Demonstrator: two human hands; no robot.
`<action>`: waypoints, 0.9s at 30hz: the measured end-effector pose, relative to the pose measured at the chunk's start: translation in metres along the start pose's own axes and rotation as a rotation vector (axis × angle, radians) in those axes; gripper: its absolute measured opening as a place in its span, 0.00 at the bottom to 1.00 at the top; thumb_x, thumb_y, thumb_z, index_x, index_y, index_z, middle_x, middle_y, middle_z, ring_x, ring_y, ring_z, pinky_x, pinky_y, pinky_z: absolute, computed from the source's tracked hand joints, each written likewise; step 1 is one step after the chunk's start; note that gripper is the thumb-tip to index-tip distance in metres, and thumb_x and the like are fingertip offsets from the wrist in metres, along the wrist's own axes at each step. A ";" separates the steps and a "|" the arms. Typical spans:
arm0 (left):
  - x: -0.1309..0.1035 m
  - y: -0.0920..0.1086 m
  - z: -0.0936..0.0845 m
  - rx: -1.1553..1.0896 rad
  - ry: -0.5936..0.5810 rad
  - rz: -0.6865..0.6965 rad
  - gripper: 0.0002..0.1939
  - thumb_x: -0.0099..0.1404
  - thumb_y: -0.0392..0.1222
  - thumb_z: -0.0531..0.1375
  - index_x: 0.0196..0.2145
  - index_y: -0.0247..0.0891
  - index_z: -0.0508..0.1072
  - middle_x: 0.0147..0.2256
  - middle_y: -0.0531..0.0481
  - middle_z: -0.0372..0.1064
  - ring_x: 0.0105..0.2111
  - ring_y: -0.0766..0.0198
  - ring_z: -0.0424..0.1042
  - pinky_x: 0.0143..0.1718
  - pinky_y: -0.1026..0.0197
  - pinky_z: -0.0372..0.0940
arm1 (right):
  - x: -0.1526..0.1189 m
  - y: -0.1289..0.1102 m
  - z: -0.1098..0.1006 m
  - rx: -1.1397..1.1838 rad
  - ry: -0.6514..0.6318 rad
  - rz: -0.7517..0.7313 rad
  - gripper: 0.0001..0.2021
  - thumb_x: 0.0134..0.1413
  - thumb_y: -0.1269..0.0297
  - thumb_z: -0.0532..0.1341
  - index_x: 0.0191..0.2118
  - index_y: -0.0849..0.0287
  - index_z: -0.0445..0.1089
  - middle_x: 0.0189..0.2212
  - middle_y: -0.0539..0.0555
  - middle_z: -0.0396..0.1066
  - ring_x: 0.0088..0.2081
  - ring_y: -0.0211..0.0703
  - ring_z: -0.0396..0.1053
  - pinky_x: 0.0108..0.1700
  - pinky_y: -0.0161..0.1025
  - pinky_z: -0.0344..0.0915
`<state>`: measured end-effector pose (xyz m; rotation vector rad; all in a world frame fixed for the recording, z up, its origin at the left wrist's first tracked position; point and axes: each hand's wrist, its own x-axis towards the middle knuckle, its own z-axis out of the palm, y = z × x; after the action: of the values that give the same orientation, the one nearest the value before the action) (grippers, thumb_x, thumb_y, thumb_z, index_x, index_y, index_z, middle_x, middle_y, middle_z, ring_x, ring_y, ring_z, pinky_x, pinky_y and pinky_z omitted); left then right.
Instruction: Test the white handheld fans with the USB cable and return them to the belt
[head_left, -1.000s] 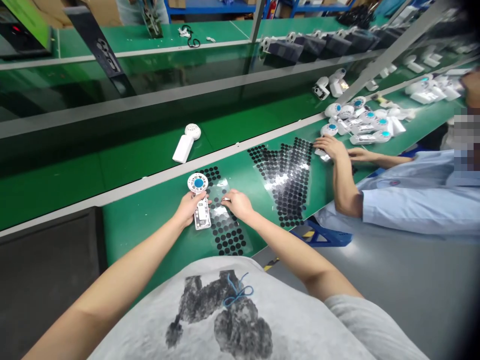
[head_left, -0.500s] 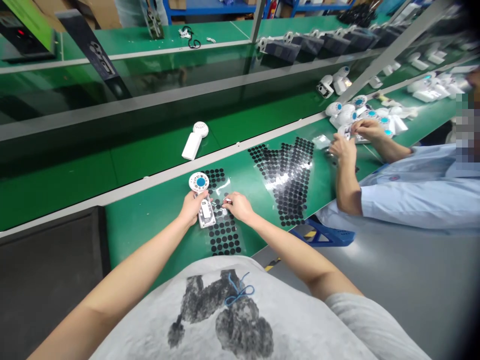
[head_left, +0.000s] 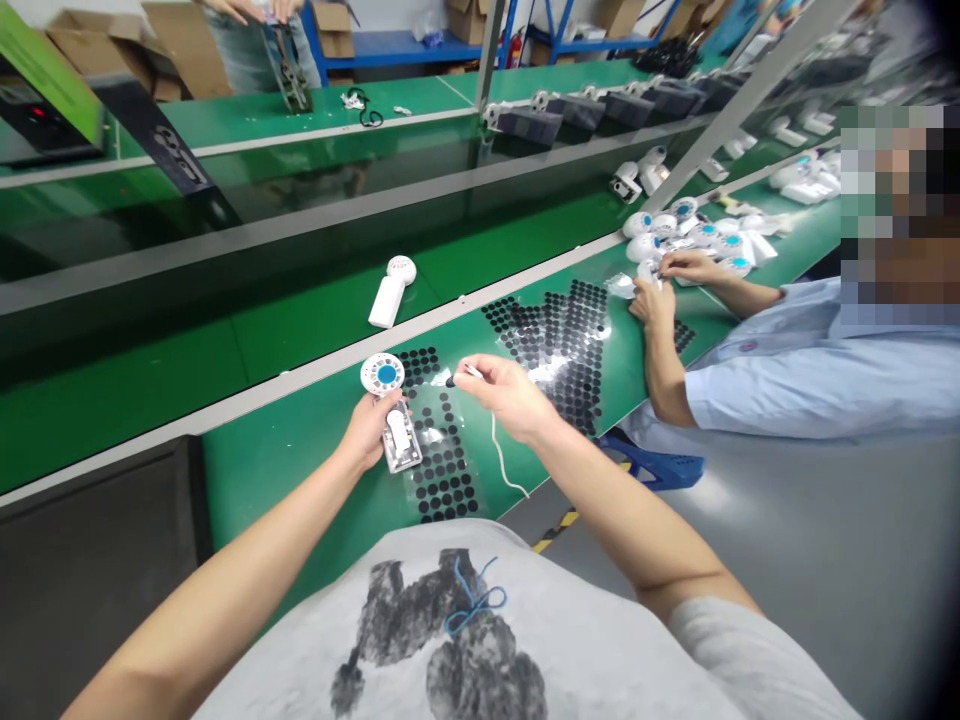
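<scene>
The white handheld fan (head_left: 397, 425) lies in the grasp of the left hand (head_left: 366, 432), its long axis running from the round head nearly straight back toward the person, while the farther right hand (head_left: 511, 395), apart on its right, pinches a white cable (head_left: 496, 446).

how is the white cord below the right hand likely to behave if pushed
The white cord is probably floppy and bends easily, since it curves below the right hand. It is likely light, as it looks thin.
</scene>
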<state>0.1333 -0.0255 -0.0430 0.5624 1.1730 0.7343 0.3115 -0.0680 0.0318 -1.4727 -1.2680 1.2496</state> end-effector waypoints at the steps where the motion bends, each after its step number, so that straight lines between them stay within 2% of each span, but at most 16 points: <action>1: -0.015 0.013 0.003 -0.009 -0.045 -0.010 0.08 0.57 0.39 0.59 0.34 0.33 0.67 0.28 0.48 0.69 0.24 0.63 0.70 0.25 0.59 0.69 | -0.006 -0.020 -0.005 0.088 -0.037 -0.010 0.09 0.51 0.60 0.59 0.29 0.61 0.64 0.22 0.44 0.57 0.23 0.30 0.54 0.27 0.30 0.54; 3: -0.050 0.043 0.010 -0.038 -0.153 -0.033 0.13 0.61 0.45 0.53 0.35 0.33 0.70 0.30 0.45 0.70 0.27 0.59 0.71 0.28 0.54 0.71 | -0.019 -0.060 -0.011 0.168 -0.110 -0.051 0.09 0.49 0.61 0.61 0.27 0.61 0.65 0.20 0.43 0.57 0.21 0.28 0.53 0.25 0.30 0.53; 5: -0.089 0.071 0.017 -0.117 -0.296 -0.030 0.17 0.64 0.49 0.50 0.38 0.35 0.71 0.33 0.45 0.71 0.30 0.58 0.72 0.31 0.52 0.71 | -0.032 -0.094 -0.011 0.181 -0.192 -0.107 0.08 0.49 0.63 0.62 0.26 0.61 0.66 0.21 0.44 0.59 0.22 0.28 0.55 0.25 0.30 0.55; 7: -0.123 0.091 0.022 -0.136 -0.343 0.000 0.20 0.63 0.55 0.51 0.40 0.38 0.72 0.34 0.47 0.71 0.29 0.60 0.72 0.29 0.55 0.72 | -0.044 -0.121 -0.007 0.178 -0.250 -0.160 0.06 0.49 0.66 0.61 0.26 0.61 0.66 0.21 0.45 0.61 0.23 0.29 0.59 0.25 0.29 0.58; 10: -0.154 0.102 0.026 -0.126 -0.344 0.136 0.23 0.60 0.60 0.52 0.37 0.39 0.73 0.30 0.50 0.70 0.25 0.65 0.69 0.26 0.63 0.70 | -0.057 -0.146 0.003 0.175 -0.312 -0.203 0.03 0.50 0.70 0.61 0.27 0.61 0.66 0.23 0.45 0.65 0.25 0.31 0.64 0.27 0.29 0.62; 13: -0.166 0.099 0.025 -0.105 -0.344 0.258 0.23 0.59 0.61 0.52 0.31 0.39 0.73 0.24 0.52 0.67 0.20 0.69 0.65 0.19 0.67 0.65 | -0.063 -0.156 0.014 0.170 -0.369 -0.219 0.03 0.50 0.74 0.60 0.28 0.61 0.67 0.24 0.46 0.66 0.27 0.32 0.67 0.29 0.30 0.65; 15: -0.170 0.096 0.023 -0.119 -0.322 0.277 0.22 0.60 0.61 0.52 0.31 0.41 0.73 0.24 0.53 0.67 0.20 0.69 0.65 0.19 0.67 0.65 | -0.064 -0.158 0.020 0.157 -0.393 -0.219 0.04 0.50 0.74 0.59 0.28 0.61 0.67 0.24 0.46 0.67 0.27 0.32 0.67 0.29 0.30 0.65; 20: -0.183 0.093 0.020 -0.153 -0.256 0.270 0.22 0.61 0.61 0.50 0.40 0.44 0.72 0.36 0.53 0.71 0.33 0.62 0.71 0.32 0.63 0.69 | -0.061 -0.158 0.033 0.120 -0.450 -0.228 0.05 0.52 0.73 0.58 0.27 0.61 0.67 0.24 0.45 0.66 0.27 0.32 0.66 0.28 0.30 0.64; 23: -0.188 0.093 0.021 -0.114 -0.241 0.311 0.22 0.62 0.60 0.49 0.44 0.45 0.71 0.37 0.52 0.71 0.38 0.58 0.71 0.34 0.61 0.70 | -0.060 -0.160 0.037 0.073 -0.464 -0.250 0.06 0.53 0.71 0.57 0.26 0.61 0.67 0.23 0.46 0.65 0.28 0.32 0.65 0.29 0.31 0.63; 27: -0.189 0.094 0.023 -0.085 -0.157 0.401 0.18 0.64 0.55 0.49 0.44 0.47 0.71 0.38 0.54 0.72 0.42 0.57 0.70 0.36 0.59 0.70 | -0.062 -0.164 0.039 -0.024 -0.400 -0.338 0.06 0.51 0.71 0.59 0.25 0.60 0.68 0.26 0.46 0.64 0.29 0.32 0.65 0.30 0.30 0.62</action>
<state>0.0954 -0.1094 0.1477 0.7805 0.8877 1.0560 0.2418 -0.1018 0.1938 -0.9925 -1.7168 1.3365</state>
